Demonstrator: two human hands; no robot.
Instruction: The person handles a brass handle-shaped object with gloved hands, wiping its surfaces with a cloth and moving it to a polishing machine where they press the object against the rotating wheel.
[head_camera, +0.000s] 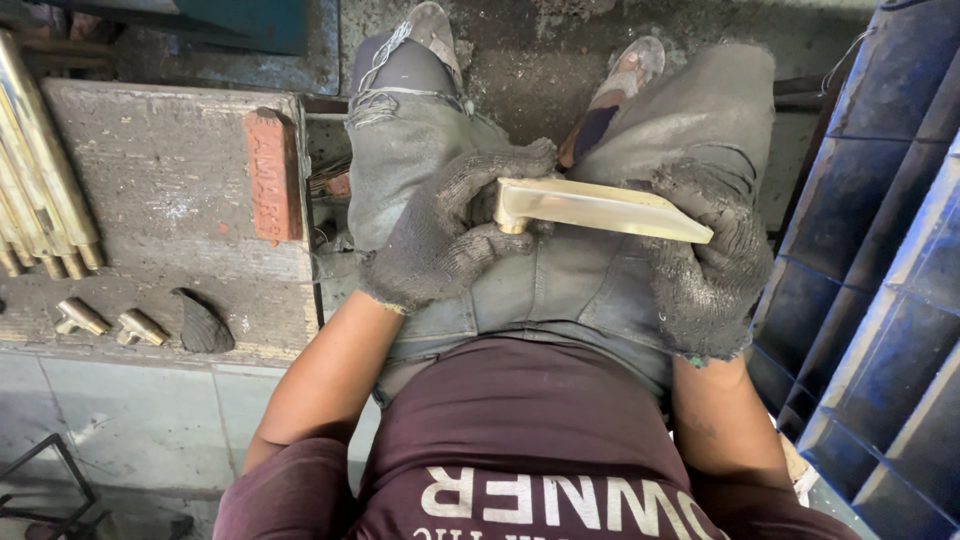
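Workshop floor, seated worker's lap: a flat, L-shaped brass lever handle (590, 208) lies across grey trousers, left hand (440, 235) fingers gripping its bent neck, right hand (710, 250) fingers wrapping its blade end. Similar brass pieces (40, 180) lie on the concrete slab (170, 170) beside a red brick (272, 175).

The person wears a dark maroon short-sleeved T-shirt with pale block lettering across the chest. Faded grey denim trousers, dusty and torn, show frayed threads at the knee toward eleven o'clock. Each hand, the left hand (440, 235) and the right hand (710, 265), is covered by a thick, grimy grey knitted glove. Worn sandals cover the feet at twelve o'clock.
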